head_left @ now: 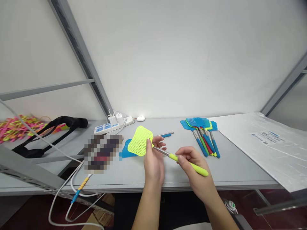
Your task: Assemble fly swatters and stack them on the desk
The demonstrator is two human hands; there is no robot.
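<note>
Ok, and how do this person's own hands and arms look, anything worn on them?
Left hand and right hand are both bare: no gloves, and no rings that I can see. The left forearm and right forearm show no sleeve, watch or bracelet up to the picture's edge. No cables or clear markings on either.

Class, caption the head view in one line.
Left hand and right hand hold a lime-yellow, square-headed, perforated fly swatter over a grey tabletop.
</note>
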